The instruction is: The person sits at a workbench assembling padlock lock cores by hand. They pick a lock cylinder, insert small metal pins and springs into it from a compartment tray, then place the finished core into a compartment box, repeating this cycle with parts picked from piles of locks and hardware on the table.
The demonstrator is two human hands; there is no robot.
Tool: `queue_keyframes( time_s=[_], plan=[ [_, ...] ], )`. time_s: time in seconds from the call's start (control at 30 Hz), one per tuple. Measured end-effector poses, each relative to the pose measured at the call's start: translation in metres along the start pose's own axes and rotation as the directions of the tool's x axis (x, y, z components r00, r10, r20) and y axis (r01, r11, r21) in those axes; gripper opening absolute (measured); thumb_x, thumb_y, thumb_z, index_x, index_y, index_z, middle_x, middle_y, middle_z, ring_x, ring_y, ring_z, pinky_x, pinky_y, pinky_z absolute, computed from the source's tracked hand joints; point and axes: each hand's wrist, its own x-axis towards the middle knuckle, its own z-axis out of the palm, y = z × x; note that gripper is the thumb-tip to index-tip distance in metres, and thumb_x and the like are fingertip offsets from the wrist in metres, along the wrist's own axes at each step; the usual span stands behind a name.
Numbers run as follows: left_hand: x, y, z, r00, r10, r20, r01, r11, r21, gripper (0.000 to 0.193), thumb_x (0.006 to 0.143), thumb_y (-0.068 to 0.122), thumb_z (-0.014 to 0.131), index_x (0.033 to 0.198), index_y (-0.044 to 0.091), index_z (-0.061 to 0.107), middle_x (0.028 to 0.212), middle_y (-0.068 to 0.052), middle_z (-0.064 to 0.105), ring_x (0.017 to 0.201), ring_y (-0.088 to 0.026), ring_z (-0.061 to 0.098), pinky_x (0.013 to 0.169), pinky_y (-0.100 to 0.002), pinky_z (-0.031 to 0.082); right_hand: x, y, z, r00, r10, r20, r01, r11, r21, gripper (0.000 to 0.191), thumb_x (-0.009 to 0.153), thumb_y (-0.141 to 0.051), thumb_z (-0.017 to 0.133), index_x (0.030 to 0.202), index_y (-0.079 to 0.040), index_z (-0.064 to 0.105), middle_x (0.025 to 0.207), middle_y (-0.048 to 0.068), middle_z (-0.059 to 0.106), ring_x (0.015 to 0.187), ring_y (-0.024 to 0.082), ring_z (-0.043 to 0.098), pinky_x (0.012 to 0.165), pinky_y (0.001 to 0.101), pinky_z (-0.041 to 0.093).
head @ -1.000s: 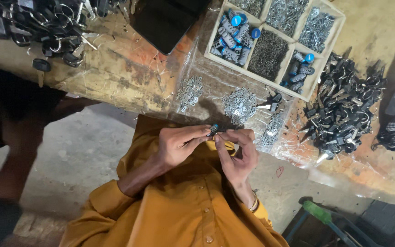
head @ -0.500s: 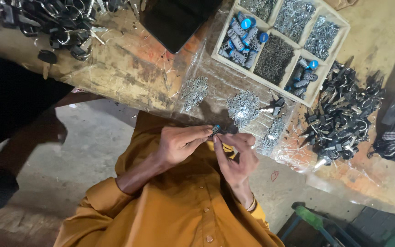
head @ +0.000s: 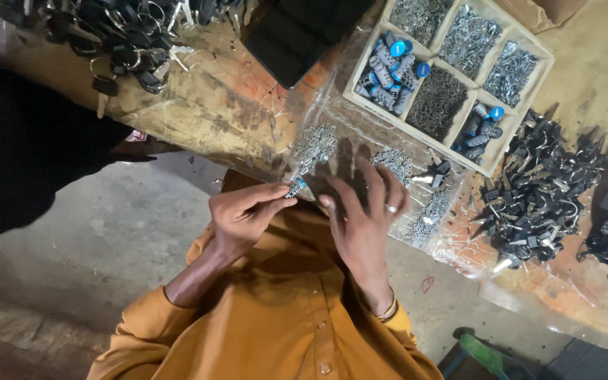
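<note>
My left hand (head: 246, 212) pinches a small grey ribbed part with a blue end (head: 295, 187) between thumb and fingertips, close in front of my orange shirt (head: 283, 331). My right hand (head: 364, 222) is a little to the right, apart from the part, fingers spread and blurred, with a ring on one finger. It hovers over a clear plastic sheet (head: 346, 123) that carries small heaps of metal pieces (head: 316, 144).
A wooden divided tray (head: 417, 134) holds blue-capped parts, dark pins and metal bits. A heap of black key-like pieces (head: 536, 190) lies to the right, keys with rings (head: 121, 35) at top left. Another person in dark clothing (head: 29, 148) stands at the left.
Both hands were together on the small part. My right hand has let go, opened and moved right and up toward the table. My left hand still holds the part.
</note>
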Motion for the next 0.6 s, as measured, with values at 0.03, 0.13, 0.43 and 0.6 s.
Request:
queue_keyframes(
  time_s=[0.03,0.13,0.43,0.6],
  plan=[
    [0.001,0.0,-0.001,1.0,-0.008,0.002,0.008,1.0,0.007,0.019,0.088,-0.005,0.081,0.105,-0.005,0.074,0.108,-0.017,0.078,0.096,-0.021,0.079,0.085,-0.031,0.066,-0.001,0.001,0.0,0.999,0.016,-0.03,-0.016,1.0,0.012,0.041,0.086,-0.032,0.087,0.123,-0.021,0.072,0.149,0.008,0.05,0.14,0.035,0.038,0.118,0.0534,0.022],
    [0.004,-0.001,0.001,1.0,-0.018,0.015,0.018,1.0,0.008,0.019,0.087,-0.005,0.082,0.104,-0.005,0.075,0.108,-0.017,0.078,0.097,-0.021,0.079,0.086,-0.031,0.066,-0.008,0.008,0.001,0.999,-0.02,-0.046,0.022,0.999,0.032,0.04,0.083,-0.033,0.088,0.118,-0.021,0.075,0.145,0.007,0.053,0.136,0.035,0.04,0.114,0.0528,0.022],
    [0.008,-0.008,0.036,0.989,-0.004,0.145,0.017,0.996,-0.089,0.02,0.089,-0.003,0.08,0.108,-0.003,0.074,0.112,-0.017,0.077,0.101,-0.024,0.079,0.087,-0.031,0.066,-0.031,0.04,-0.007,0.983,0.082,-0.165,-0.02,0.939,0.343,0.016,0.085,-0.006,0.081,0.099,-0.009,0.076,0.101,-0.001,0.074,0.093,0.017,0.065,0.089,0.0315,0.044],
    [0.007,-0.012,0.053,0.984,0.023,0.175,-0.023,1.0,-0.006,0.022,0.087,-0.002,0.082,0.108,-0.001,0.075,0.111,-0.015,0.078,0.099,-0.024,0.08,0.086,-0.031,0.066,-0.025,0.034,-0.011,0.938,0.334,-0.095,-0.215,0.773,0.598,0.018,0.087,-0.002,0.079,0.103,-0.004,0.073,0.102,0.005,0.072,0.091,0.016,0.069,0.083,0.0299,0.054]
  ],
)
